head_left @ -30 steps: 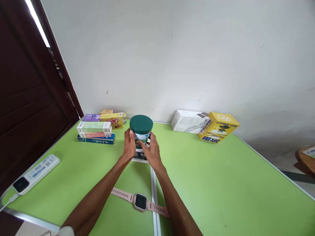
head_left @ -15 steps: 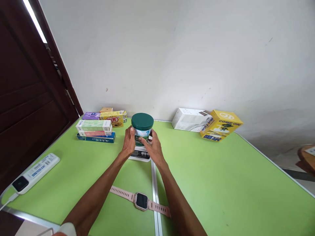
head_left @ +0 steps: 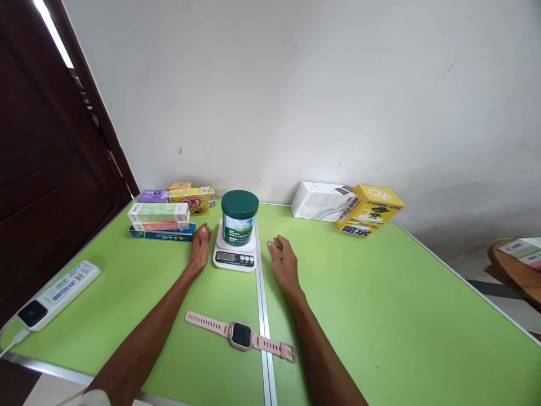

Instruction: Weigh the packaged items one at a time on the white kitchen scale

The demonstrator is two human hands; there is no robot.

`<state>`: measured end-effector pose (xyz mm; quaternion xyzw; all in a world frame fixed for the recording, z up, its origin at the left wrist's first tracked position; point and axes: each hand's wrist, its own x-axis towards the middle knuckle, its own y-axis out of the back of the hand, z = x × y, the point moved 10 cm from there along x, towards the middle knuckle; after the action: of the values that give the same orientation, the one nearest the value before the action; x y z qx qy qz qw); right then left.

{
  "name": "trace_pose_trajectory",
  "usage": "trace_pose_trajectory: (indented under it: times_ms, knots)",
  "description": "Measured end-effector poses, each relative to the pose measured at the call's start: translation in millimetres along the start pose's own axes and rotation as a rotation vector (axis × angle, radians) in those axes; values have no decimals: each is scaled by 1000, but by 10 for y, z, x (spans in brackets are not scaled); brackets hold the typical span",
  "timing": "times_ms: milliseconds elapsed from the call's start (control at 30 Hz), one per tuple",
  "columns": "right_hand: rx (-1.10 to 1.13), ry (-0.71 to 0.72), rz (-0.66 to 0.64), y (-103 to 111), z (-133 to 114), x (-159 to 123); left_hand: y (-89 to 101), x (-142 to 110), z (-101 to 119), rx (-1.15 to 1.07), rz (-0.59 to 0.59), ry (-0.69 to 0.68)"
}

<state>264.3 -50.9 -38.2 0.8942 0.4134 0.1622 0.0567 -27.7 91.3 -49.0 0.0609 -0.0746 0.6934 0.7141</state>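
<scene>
A tub with a dark green lid [head_left: 239, 217] stands upright on a white kitchen scale [head_left: 234, 260], whose display and buttons face me. My left hand [head_left: 200, 248] rests just left of the scale, apart from it, with nothing in its fingers. To the right of the scale, my right hand [head_left: 285, 260] is also free, its fingers slightly curled and apart. Nearer to me, between my forearms, a pink-strapped smartwatch [head_left: 241, 335] lies face up on the green table [head_left: 380, 316].
Stacked slim boxes [head_left: 159, 213] and a yellow box [head_left: 190, 200] stand at the back left. A white box [head_left: 321, 201] and a larger yellow carton [head_left: 369, 210] sit by the wall. A white power bank [head_left: 59, 293] with a cable lies at the left edge.
Both hands have let go of the tub and moved apart, the left one to the left and the right one to the right. The tub stays on the scale.
</scene>
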Motion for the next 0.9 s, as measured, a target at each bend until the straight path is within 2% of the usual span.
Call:
trace_pose_trajectory:
  times_ms: [333,900]
  knots:
    - [-71,80,33,50,17,18,7,-25,72,-13,9,-11]
    - [-84,100,43,41,11,29,-9,-54,157,104,-31,-36]
